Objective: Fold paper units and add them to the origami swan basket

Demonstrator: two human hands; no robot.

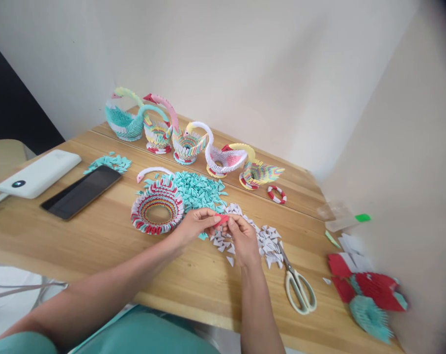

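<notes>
A small piece of red paper [221, 220] is pinched between my two hands above the table. My left hand [198, 223] grips its left side with thumb and fingers, and my right hand [244, 241] grips its right side. Just left of the hands sits a round bowl of folded paper pieces [157, 206], red, white and multicoloured with an open middle. Behind my left hand spreads a heap of turquoise folded paper triangles [199, 189]. White paper triangles [269, 241] lie scattered under and beside my right hand.
Several paper swans [223, 160] line the table's back, by the wall. A red-and-white paper ring [276, 194], scissors [298, 285], and red paper sheets [339, 265] lie right. A phone [82, 191], a white power bank [39, 173] and more turquoise pieces [110, 162] lie left.
</notes>
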